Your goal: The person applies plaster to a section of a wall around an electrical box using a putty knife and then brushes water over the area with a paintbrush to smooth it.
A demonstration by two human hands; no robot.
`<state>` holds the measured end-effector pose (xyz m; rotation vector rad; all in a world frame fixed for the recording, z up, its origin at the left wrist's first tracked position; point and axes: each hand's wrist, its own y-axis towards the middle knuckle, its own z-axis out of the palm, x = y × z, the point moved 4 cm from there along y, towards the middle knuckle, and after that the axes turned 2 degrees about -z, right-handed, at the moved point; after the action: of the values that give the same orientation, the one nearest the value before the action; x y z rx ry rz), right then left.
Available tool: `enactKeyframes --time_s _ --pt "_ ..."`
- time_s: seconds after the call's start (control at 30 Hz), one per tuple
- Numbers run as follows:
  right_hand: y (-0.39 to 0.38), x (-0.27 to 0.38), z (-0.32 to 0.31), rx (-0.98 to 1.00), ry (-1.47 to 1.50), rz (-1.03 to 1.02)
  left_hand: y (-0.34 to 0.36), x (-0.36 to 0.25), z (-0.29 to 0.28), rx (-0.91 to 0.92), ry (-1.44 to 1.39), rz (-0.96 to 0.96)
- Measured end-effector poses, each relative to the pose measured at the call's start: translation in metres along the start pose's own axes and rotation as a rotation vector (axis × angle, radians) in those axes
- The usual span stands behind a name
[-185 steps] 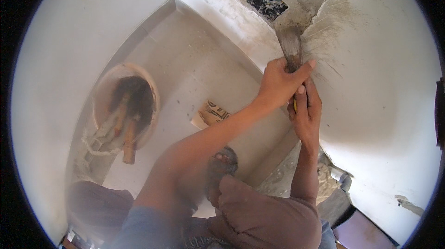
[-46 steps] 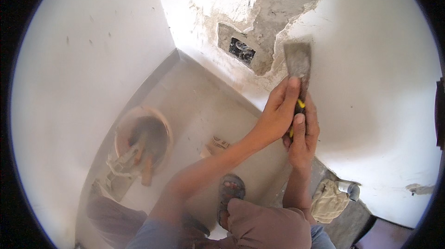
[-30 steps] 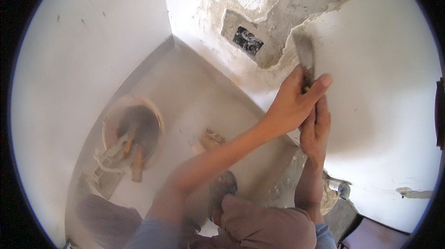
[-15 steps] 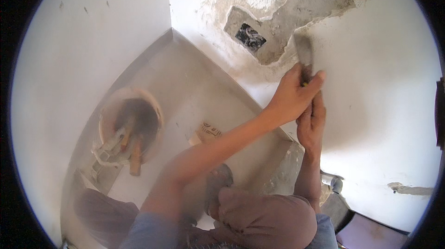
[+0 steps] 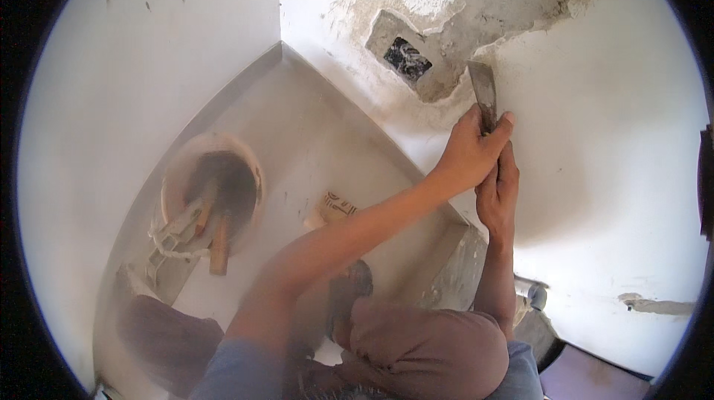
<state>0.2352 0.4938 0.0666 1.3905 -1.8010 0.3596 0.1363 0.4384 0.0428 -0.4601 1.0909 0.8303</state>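
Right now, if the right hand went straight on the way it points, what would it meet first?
Most likely the left hand, wrapped around the flat grey metal-bladed scraper just ahead; whether the two hands touch is unclear.

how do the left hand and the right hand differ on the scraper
The left hand sits nearer the blade end of the scraper; the right hand is lower down. The left forearm slants across from the lower left, while the right forearm rises almost straight up. Both hands are bare and close together.
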Motion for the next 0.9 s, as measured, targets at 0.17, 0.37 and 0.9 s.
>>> enactKeyframes --time_s 0.17,0.37,0.9 --pt "-0.027 -0.018 0.016 0.063 0.248 0.151 -0.026 0.031 -0.007 -0.106 0.032 0.027" --pt "-0.01 -0.003 0.031 0.031 0.528 0.294 -0.01 0.022 -0.027 -0.072 0.155 0.047" --pt "0.022 0.003 0.041 -0.046 0.634 0.228 0.015 -0.017 -0.037 -0.171 0.305 0.145"
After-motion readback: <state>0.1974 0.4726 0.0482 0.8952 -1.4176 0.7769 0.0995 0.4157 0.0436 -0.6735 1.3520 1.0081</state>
